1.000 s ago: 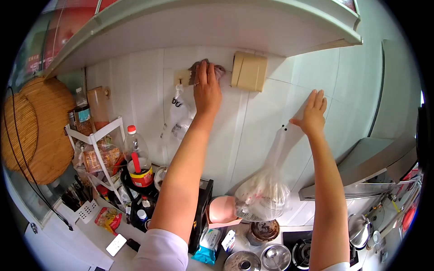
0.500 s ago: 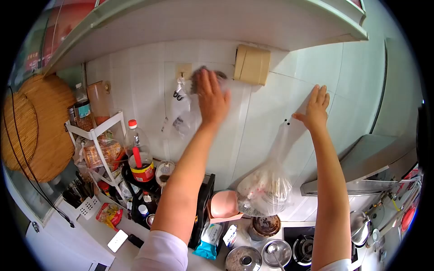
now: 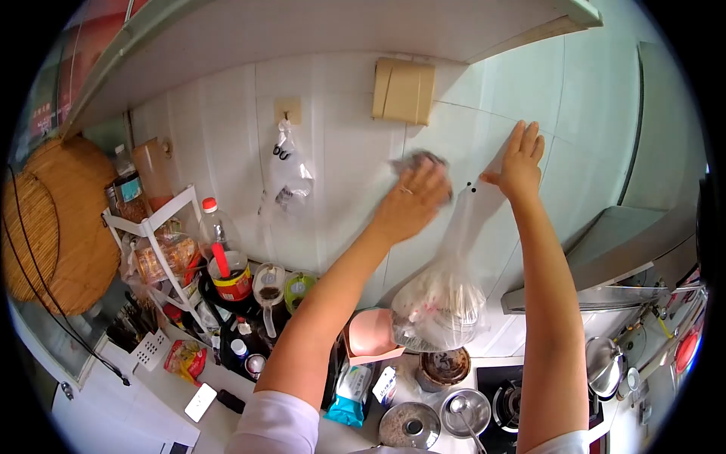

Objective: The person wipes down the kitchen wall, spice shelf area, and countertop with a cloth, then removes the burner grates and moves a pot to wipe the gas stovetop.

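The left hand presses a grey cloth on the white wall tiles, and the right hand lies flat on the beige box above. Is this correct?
Not quite. The head view shows the right hand flat on the wall tiles, above the hanging plastic bag, not on the beige box. The left hand does press the grey cloth there.

My left hand [image 3: 408,203] has swept the grey cloth [image 3: 417,163] down from the upper middle of the frame toward centre right, just beside the right hand [image 3: 518,163].

Crumpled grey cloth [image 3: 420,162] — flat against wall tile
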`<action>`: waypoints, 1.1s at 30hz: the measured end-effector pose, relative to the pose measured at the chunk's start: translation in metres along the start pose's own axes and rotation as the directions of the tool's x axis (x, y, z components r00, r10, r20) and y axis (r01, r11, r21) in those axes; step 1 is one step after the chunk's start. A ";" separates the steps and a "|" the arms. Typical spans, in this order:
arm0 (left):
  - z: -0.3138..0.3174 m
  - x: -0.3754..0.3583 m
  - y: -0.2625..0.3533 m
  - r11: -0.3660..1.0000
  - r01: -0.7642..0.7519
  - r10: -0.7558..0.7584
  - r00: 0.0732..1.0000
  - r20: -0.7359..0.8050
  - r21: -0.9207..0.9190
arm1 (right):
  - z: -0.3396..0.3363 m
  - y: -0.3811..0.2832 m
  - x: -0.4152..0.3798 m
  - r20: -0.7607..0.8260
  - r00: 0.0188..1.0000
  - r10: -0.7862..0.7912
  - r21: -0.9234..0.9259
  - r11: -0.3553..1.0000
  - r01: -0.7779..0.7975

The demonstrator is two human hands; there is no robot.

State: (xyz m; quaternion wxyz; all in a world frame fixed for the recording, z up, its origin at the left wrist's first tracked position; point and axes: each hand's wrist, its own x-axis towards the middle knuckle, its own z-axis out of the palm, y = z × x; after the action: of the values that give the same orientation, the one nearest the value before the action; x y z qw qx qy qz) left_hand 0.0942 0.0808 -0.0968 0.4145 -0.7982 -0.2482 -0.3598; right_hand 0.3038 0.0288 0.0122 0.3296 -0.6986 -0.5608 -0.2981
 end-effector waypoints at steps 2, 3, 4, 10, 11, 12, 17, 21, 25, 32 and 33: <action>0.026 -0.022 0.009 0.990 -0.120 0.117 0.992 -0.046 -0.079 | -0.001 -0.002 0.001 -0.004 1.000 0.022 -0.011 1.000 -0.022; 0.023 -0.028 0.015 0.990 -0.118 0.115 0.992 -0.044 -0.078 | -0.002 -0.003 0.001 -0.003 1.000 0.020 -0.010 1.000 -0.020; 0.020 -0.033 0.021 0.992 0.114 -0.113 0.993 0.025 -0.057 | -0.004 -0.004 0.001 0.013 1.000 0.028 -0.009 1.000 -0.028; 0.032 -0.048 0.016 0.605 0.779 -0.788 0.557 -0.261 -0.164 | 0.000 0.002 0.002 0.008 1.000 0.005 -0.002 1.000 -0.005; 0.034 -0.047 0.016 0.543 0.813 -0.822 0.464 -0.330 -0.210 | 0.003 0.003 0.002 -0.018 1.000 -0.011 -0.004 1.000 0.011; 0.034 -0.048 0.021 0.548 0.810 -0.821 0.472 -0.322 -0.209 | 0.004 0.004 0.001 -0.012 1.000 -0.001 -0.004 1.000 0.001; 0.040 -0.045 0.027 0.932 0.326 -0.343 0.934 -0.099 -0.157 | 0.005 0.004 0.001 -0.036 0.999 -0.003 -0.036 0.999 0.001; 0.014 0.009 0.015 0.965 0.198 -0.223 0.965 -0.139 -0.175 | 0.010 0.010 0.001 -0.072 0.997 -0.014 -0.089 0.996 0.007; -0.002 0.076 0.009 0.974 0.153 -0.177 0.974 -0.142 -0.166 | 0.006 0.011 0.001 -0.046 0.999 -0.021 -0.015 1.000 0.020; -0.013 0.127 -0.004 0.989 0.134 -0.139 0.987 -0.083 -0.061 | 0.022 0.053 -0.016 -0.199 0.959 -0.204 0.081 0.971 0.223; -0.013 0.133 -0.007 0.989 0.145 -0.145 0.988 -0.049 0.001 | 0.029 0.057 -0.026 -0.204 0.959 -0.195 0.075 0.974 0.214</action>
State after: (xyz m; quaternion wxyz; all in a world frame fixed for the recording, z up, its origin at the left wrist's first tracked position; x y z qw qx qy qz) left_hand 0.1667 0.0859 0.0152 0.3948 -0.7681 -0.2961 -0.4081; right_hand 0.3563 0.0275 -0.0334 0.3839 -0.5875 -0.6086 -0.3703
